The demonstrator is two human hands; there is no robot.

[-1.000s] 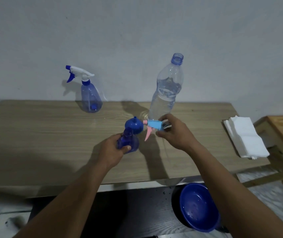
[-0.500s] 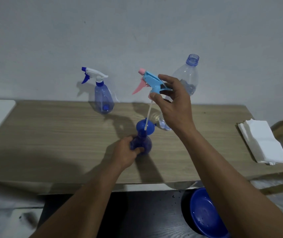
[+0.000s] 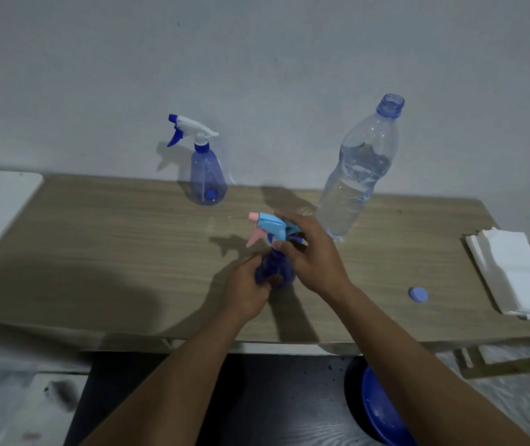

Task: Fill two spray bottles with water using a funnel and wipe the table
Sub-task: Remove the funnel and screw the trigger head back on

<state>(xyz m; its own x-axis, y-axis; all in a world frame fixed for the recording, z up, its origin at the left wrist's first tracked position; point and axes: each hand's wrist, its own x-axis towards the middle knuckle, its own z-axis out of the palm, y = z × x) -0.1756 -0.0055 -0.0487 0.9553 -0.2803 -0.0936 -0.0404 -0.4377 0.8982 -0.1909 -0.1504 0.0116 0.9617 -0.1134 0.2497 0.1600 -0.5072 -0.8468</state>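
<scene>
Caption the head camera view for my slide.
Left hand grips a dark blue spray bottle on the table while the right hand holds its trigger head on top.

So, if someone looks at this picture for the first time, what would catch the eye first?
First, the middle of the table: the left hand grips a dark blue spray bottle and the right hand holds the pink and light blue spray head at its top. Behind to the right stands a tall water bottle, uncapped and partly full; a second spray bottle stands by the wall.
</scene>
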